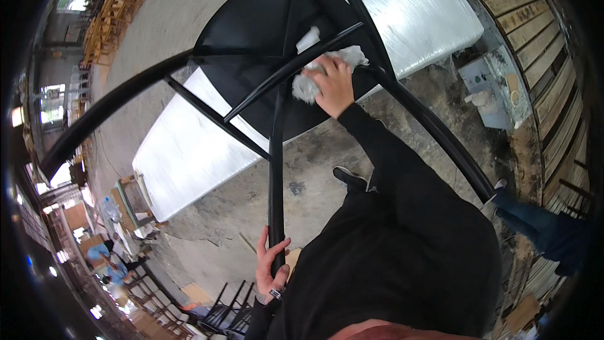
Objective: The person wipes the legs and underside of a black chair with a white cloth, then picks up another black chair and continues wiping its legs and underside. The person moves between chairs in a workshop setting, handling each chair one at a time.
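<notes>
Upturned black chair [264, 38] lies on a plastic-wrapped surface [189, 157] over concrete floor [314, 176]; right hand [332, 85] clamps a rag [308, 85], left hand [272, 264] grips a leg [276, 170].

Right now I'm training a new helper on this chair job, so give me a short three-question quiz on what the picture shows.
1. True or false: the right hand presses a white rag against the black chair.
2. What does the left hand grip? A) a chair leg B) a brush C) a bottle
3. Fill in: the upturned chair rests on a table wrapped in ____ plastic.

Key: 1 true; 2 A; 3 white.
</notes>
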Demonstrator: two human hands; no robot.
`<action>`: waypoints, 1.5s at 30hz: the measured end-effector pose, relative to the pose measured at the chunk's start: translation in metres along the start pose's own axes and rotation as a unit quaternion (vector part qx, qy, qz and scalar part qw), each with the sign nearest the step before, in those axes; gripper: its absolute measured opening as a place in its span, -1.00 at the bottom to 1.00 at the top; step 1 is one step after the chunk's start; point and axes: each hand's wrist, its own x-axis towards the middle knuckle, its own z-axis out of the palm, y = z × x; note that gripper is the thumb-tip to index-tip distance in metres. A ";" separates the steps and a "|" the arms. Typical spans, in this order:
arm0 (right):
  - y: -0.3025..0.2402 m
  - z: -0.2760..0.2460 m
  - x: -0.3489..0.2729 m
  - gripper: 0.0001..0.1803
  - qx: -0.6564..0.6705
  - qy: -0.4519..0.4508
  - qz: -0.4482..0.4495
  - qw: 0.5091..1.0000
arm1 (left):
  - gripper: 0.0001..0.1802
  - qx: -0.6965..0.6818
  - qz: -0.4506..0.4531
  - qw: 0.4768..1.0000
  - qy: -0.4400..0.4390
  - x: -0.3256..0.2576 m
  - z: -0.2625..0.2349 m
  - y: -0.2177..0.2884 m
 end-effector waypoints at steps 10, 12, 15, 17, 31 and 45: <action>-0.080 0.097 -0.008 -0.45 0.206 0.217 0.248 0.921 | -0.36 -0.016 -0.008 1.000 0.003 -0.003 0.001 0.004; -0.096 0.109 -0.043 -0.37 0.184 0.183 0.268 0.928 | -0.36 -0.017 -0.016 1.000 0.008 -0.003 0.002 0.004; -0.115 0.103 -0.100 -0.52 0.358 -0.011 0.391 0.848 | -0.35 -0.010 -0.006 1.000 0.001 -0.001 0.001 0.006; -0.110 0.093 -0.101 -0.59 0.302 -0.070 0.435 0.846 | -0.35 0.002 0.006 1.000 -0.008 0.000 -0.001 0.006; -0.106 0.118 -0.112 -0.61 0.297 -0.089 0.451 0.837 | -0.31 0.063 0.006 0.997 -0.035 0.000 -0.008 0.001; 0.025 0.051 -0.058 -0.65 0.094 0.143 0.352 0.920 | -0.31 0.021 0.004 0.999 -0.040 0.000 -0.009 0.002</action>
